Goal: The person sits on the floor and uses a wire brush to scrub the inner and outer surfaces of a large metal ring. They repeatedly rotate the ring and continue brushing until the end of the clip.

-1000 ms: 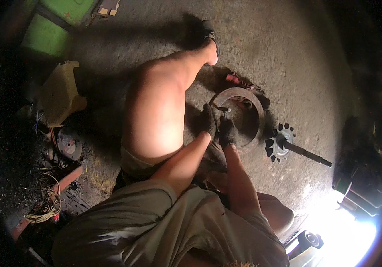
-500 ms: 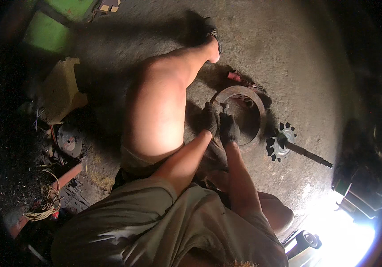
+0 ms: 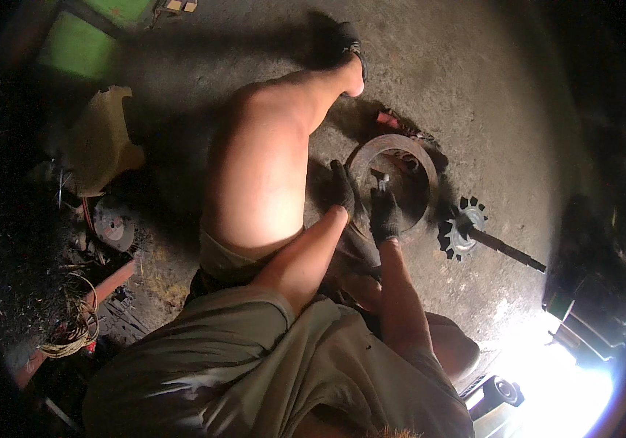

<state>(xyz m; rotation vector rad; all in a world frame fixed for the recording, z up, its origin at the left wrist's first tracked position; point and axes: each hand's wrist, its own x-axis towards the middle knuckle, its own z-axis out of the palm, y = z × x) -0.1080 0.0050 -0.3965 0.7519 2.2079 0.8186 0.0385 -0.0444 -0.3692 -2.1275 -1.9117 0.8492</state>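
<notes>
A rusty metal ring lies on the floor in front of me, before my bent legs. Both hands wear dark gloves. At the ring's left outer side is my left hand, its fingers stretched forward along the rim; whether it presses on the metal I cannot tell. Over the ring's opening, my right hand is closed round a small hammer, whose crosswise metal head stands out beyond the fingers. The hammer's handle is mostly hidden in the glove.
Right of the ring lies a bladed rotor on a long shaft. A red object is just beyond the ring. To my left are a grinding disc, coiled cable and cardboard. A bright lamp glares at lower right.
My right hand has drawn back to the right, away from my left hand, with the hammer's head now over the ring's opening. My left hand stays at the ring's left side.
</notes>
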